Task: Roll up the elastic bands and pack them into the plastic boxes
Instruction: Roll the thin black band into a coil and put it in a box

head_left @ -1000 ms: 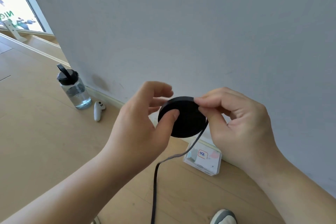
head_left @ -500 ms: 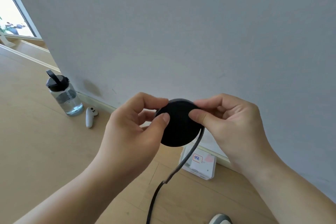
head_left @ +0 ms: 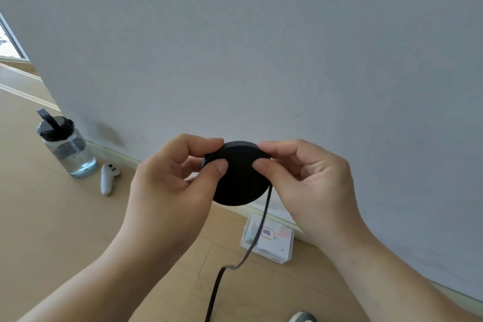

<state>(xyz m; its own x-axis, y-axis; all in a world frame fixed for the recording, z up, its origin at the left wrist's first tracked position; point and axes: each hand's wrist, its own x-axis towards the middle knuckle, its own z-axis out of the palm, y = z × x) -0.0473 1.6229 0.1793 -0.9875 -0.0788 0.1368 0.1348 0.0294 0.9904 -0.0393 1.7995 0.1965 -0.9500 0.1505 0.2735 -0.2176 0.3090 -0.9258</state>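
**Q:** What has been shifted since the earlier frames?

**A:** Since a second ago the thumb of the right hand [head_left: 316, 191] has been brought off the rim and laid on the near face of the elastic roll [head_left: 240, 188]. The water bottle [head_left: 65, 146] is now seen further left, so the head has been turned a little.

**Q:** How is the roll held, and why?

**A:** It is pinched from both sides in mid-air. The thumb of the left hand [head_left: 167, 185] is pressed on the near face, and its curled fingers are wrapped behind the rim. The right hand is set likewise, with the forefinger hooked over the top edge. The wound turns are probably being clamped so that nothing springs loose. The loose tail [head_left: 262, 225] is let out just below the right thumb and hangs down between the wrists, a position from which it could be fed onto the rim.

**Q:** And the box?

**A:** One plastic box [head_left: 274, 248] is left on the floor [head_left: 65, 230], well below the right fingers and against the wall [head_left: 261, 47]. Packing is not yet begun.

**Q:** What cannot be made out?

**A:** The fingertips behind the roll are hidden. The tail is cut off at the bottom edge, so its remaining length cannot be told. The box label cannot be read, and only the toe of a shoe [head_left: 303, 317] is shown. A white controller [head_left: 108, 178] is seen beside the bottle.
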